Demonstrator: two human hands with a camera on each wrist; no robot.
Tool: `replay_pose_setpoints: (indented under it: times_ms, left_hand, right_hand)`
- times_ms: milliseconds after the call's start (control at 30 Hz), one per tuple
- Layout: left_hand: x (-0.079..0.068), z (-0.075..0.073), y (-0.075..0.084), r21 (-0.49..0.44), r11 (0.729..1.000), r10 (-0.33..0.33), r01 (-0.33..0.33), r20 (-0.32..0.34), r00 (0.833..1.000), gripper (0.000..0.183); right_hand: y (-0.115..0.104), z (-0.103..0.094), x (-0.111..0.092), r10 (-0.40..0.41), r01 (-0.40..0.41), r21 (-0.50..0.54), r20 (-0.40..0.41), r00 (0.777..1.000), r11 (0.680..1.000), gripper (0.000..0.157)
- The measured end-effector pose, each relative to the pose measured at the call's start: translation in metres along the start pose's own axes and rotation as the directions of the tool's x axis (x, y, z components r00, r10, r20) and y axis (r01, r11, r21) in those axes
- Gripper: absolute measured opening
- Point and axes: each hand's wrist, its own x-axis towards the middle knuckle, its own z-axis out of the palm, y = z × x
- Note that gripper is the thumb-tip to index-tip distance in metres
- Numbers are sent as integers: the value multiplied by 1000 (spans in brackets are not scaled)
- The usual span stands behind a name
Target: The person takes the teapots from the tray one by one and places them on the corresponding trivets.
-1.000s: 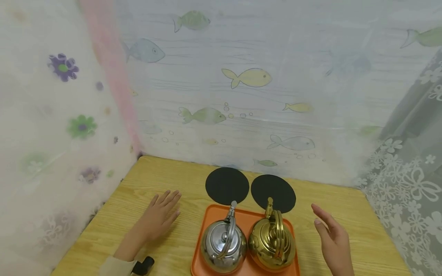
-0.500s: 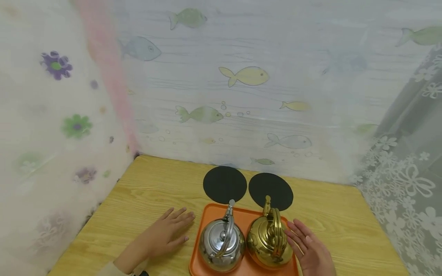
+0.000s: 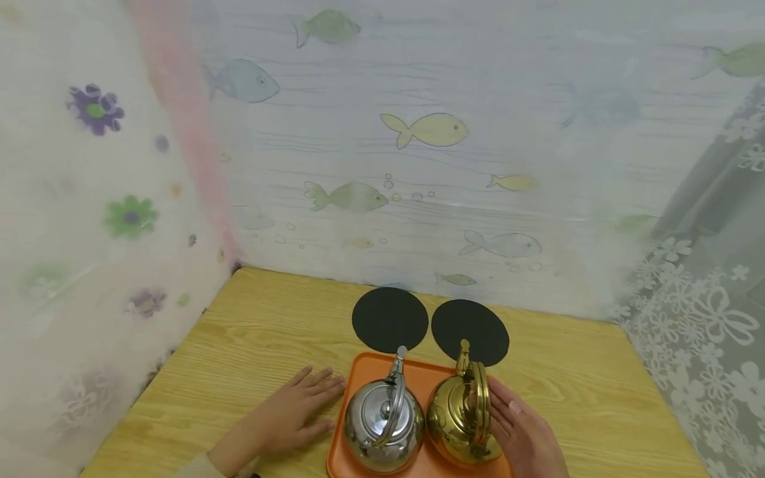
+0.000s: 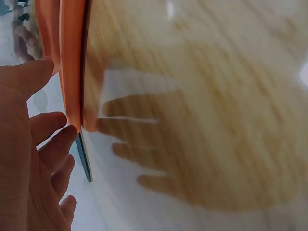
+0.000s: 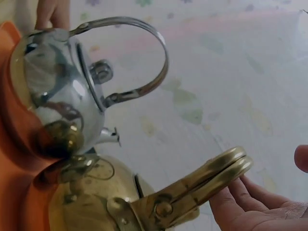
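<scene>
A silver kettle (image 3: 370, 438) and a gold kettle (image 3: 445, 425) stand side by side on an orange tray (image 3: 427, 372), spouts pointing away. My right hand (image 3: 528, 438) is at the gold kettle's right side. In the right wrist view its straight fingers (image 5: 228, 207) reach the gold handle (image 5: 192, 187), with the thumb (image 5: 301, 158) held apart; contact is hard to confirm. Left of the tray, my left hand (image 3: 293, 411) is spread with its fingertips close to the rim. The left wrist view has its fingers (image 4: 53, 144) beside the tray's orange wall (image 4: 72, 62); whether they touch cannot be told.
Two black round mats (image 3: 390, 320) lie behind the tray on the wood-grain table (image 3: 269, 318), the right-hand mat (image 3: 470, 332) near the gold spout. A fish-patterned curtain (image 3: 418, 199) hangs along the back edge. Lace fabric (image 3: 711, 318) hangs at the right.
My right hand has moved left from over the table to the gold kettle's handle. My left hand has shifted right and nearer to me, up to the tray. Both kettles stay put.
</scene>
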Motion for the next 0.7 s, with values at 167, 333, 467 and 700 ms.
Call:
replay_pose_setpoints:
  times_ms: [167, 333, 467, 700]
  left_hand:
    - [3, 3, 1, 2, 1000, 0, 0, -5, 1000, 61]
    - [5, 8, 1, 2, 1000, 11, -11, -23, 1000, 61]
    - [6, 11, 0, 14, 1000, 15, -15, -37, 999, 62]
    - [9, 14, 1, -29, 999, -19, 18, -21, 1000, 68]
  right_hand:
    - [-3, 3, 4, 19, -20, -58, -18, 1000, 998, 53]
    - [-2, 3, 5, 51, -84, -173, -186, 981, 981, 45]
    - [2, 7, 7, 5, -100, -294, -308, 951, 950, 36]
    - [-4, 15, 21, 43, -234, -387, -443, 896, 892, 57]
